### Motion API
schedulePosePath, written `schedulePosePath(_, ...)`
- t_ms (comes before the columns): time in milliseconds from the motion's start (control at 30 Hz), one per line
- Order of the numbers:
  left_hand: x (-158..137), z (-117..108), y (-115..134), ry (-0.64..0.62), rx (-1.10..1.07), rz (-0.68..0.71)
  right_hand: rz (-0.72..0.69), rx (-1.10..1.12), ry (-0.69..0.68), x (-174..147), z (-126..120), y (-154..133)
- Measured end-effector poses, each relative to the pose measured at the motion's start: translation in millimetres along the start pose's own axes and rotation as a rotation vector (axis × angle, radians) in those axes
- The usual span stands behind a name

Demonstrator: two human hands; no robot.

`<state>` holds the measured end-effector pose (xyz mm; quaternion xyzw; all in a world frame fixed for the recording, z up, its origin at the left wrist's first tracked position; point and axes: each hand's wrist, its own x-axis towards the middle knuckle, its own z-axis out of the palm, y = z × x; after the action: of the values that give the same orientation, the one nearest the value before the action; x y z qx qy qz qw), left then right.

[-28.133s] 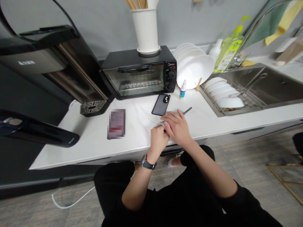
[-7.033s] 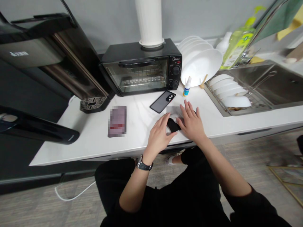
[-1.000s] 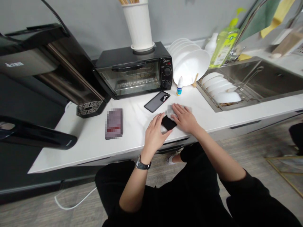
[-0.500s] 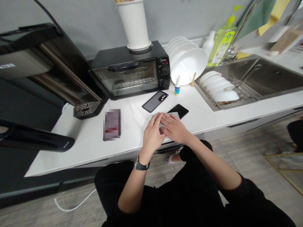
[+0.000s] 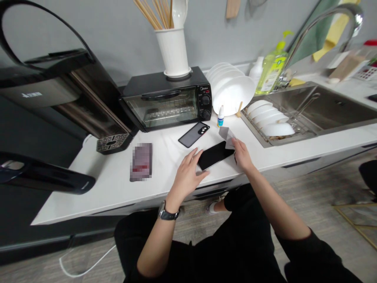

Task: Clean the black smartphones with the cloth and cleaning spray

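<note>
A smartphone (image 5: 216,155) with a dark screen lies on the counter. My left hand (image 5: 188,173) rests at its left end, thumb and fingers spread apart around the corner. In my right hand (image 5: 243,155) is a thin grey wiping cloth (image 5: 228,137), pinched between thumb and fingers over the phone's right end; part of the cloth sticks up. Behind the phone lies a phone case (image 5: 193,135) with a dark rim and camera cutouts. A small white spray bottle (image 5: 220,117) with a blue and yellow label stands upright nearby.
A blurred-out flat item (image 5: 141,162) lies on the counter (image 5: 112,200) to the left. Behind stand a toaster oven (image 5: 167,104), a rack of white plates (image 5: 234,92) and a black appliance (image 5: 97,98). At right is a sink (image 5: 326,106) with bowls.
My hands have parted from on top of the cloth. The right hand has moved right, lifting the cloth, and the phone's screen now shows. The view has tilted up slightly.
</note>
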<state>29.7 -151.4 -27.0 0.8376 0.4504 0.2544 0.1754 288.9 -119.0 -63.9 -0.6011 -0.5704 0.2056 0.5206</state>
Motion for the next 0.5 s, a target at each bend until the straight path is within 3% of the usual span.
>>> schedulePosePath(100, 19.0, -10.6, -10.5, 0.030, 0.060, -0.019, 0.073, 0.116, 0.045, -0.6, -0.6, -0.9)
schedulePosePath(300, 79.7, -15.2, -46.5, 0.095, 0.315, -0.236, 0.086, 0.121, 0.023, -1.4, -0.3, -7.0)
schedulePosePath(500, 94.5, -5.6, -57.8, 0.111, 0.327, -0.189, 0.090, 0.087, -0.003, -1.2, -0.4, -9.2)
